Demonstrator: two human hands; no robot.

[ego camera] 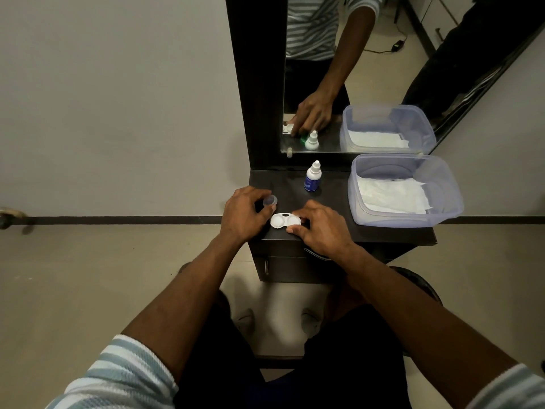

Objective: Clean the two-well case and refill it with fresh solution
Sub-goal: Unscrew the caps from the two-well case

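A white two-well case [285,221] lies near the front edge of the small dark table [333,190], both wells uncovered. My left hand [244,214] pinches a small clear cap [270,200] just left of and behind the case. My right hand [320,225] grips the right end of the case between thumb and fingers. A small white solution bottle [312,177] with a blue label stands upright behind the case, its cap on.
A clear plastic tub [407,188] lined with white tissue occupies the table's right side. A dark-framed mirror [339,72] rises at the table's back and reflects a hand, a green cap and the bottle. Drawers sit below the tabletop.
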